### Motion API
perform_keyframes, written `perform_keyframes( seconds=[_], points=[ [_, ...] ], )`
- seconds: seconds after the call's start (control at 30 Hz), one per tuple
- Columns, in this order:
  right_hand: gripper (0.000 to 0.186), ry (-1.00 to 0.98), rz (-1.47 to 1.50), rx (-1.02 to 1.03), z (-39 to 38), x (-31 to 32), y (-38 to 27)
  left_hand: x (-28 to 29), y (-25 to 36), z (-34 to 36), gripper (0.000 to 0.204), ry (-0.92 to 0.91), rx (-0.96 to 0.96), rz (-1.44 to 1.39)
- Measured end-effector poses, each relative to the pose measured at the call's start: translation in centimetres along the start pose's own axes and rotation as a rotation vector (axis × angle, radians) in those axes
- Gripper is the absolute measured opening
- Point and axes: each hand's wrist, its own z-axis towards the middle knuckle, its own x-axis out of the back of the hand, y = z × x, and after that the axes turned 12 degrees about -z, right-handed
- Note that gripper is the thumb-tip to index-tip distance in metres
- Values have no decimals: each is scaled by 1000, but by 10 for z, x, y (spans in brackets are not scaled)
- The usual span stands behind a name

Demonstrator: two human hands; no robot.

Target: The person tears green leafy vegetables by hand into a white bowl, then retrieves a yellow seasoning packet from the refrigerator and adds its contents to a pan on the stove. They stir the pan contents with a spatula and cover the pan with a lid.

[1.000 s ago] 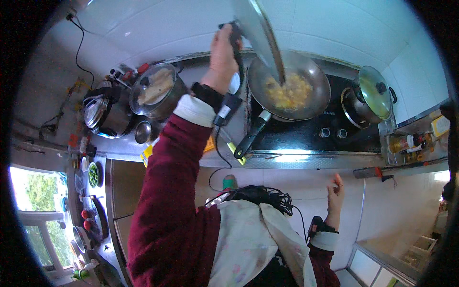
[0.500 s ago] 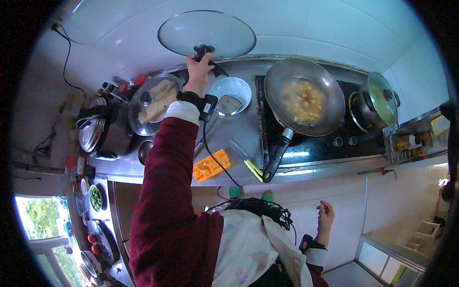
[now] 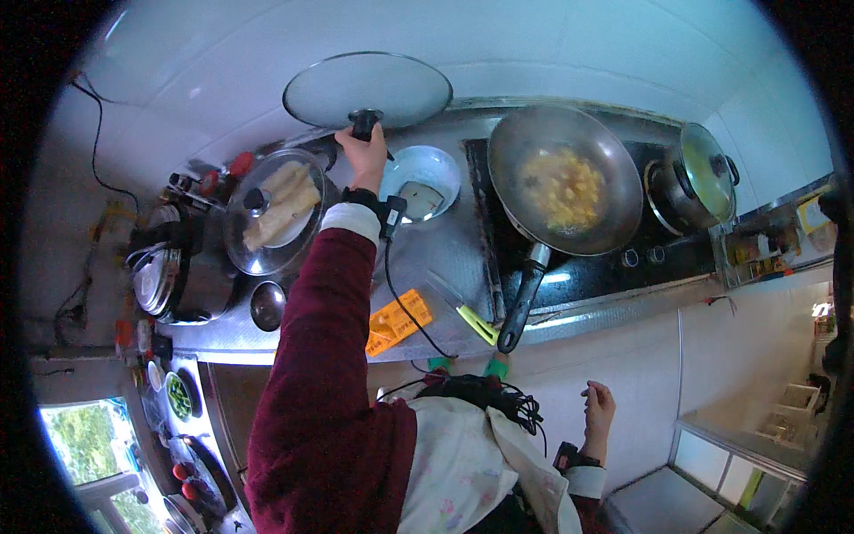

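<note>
My left hand (image 3: 363, 153) grips the black knob of a large glass lid (image 3: 369, 82), held upright near the tiled wall at the back of the counter. Just right of that wrist is a white bowl (image 3: 430, 163) with a grey metal spatula blade (image 3: 418, 198) in it. To the right a wok (image 3: 614, 160) holds yellowish chunks in sauce (image 3: 565, 191) on the hob, its black handle pointing at me. My right hand (image 3: 599, 409) hangs low at the right over the floor, fingers loosely curled and apart, with nothing visible in it.
A glass-lidded pan (image 3: 307, 227) with pale long pieces and an electric cooker (image 3: 191, 285) stand left. A knife with a lime handle (image 3: 478, 325) and an orange packet (image 3: 398, 322) lie at the counter's front. A lidded pot (image 3: 709, 182) sits at the hob's right. A cable (image 3: 391, 276) hangs from my left wrist.
The glass lid in my left hand has come down a little and slightly left. The view has shifted, showing more of a small round metal bowl left of my sleeve. The wok stays in place.
</note>
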Motion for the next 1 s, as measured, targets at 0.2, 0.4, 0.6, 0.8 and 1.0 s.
perform_keyframes(
  seconds=[0.2, 0.4, 0.6, 0.8, 1.0],
  points=[
    [15, 16, -28, 46, 2, 2, -3, -2, 13, 6, 55, 26, -19, -141],
    [29, -15, -159, -51, 6, 5, -5, -1, 12, 3, 56, 73, 122, 6],
    [31, 4, -187, -15, 15, 5, 0, 5, 10, -21, 52, 59, 161, -62],
    [25, 158, -218, 175, 43, 4, 1, 13, -5, -18, 58, -46, 186, 212],
    [16, 52, -33, 407, 68, -4, -52, 24, 19, -25, 60, -18, 244, 244]
  ],
)
